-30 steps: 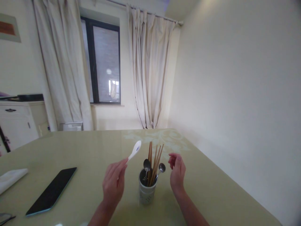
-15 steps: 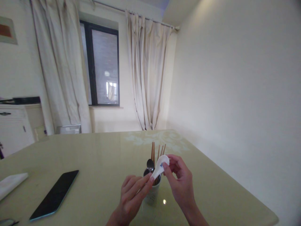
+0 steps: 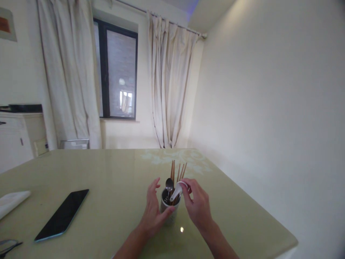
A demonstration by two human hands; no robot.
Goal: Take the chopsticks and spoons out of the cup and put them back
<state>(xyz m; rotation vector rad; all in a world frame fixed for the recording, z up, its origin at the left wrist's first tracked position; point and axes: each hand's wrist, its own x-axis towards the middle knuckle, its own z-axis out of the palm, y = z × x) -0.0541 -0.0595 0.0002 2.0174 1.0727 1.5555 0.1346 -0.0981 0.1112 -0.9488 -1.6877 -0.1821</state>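
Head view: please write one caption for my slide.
Right hand lowers a white spoon into the utensil cup, steadied by the left hand.

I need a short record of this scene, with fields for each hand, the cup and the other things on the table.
left hand: open, thumb against the cup
right hand: holds white spoon, handle down in the cup
cup: upright; wooden chopsticks, metal spoon inside
table: dark phone, white cloth at left

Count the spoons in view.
2 visible. A white spoon is in the right hand, handle down in the cup. A metal spoon stands in the cup beside the chopsticks. The hands may hide more.
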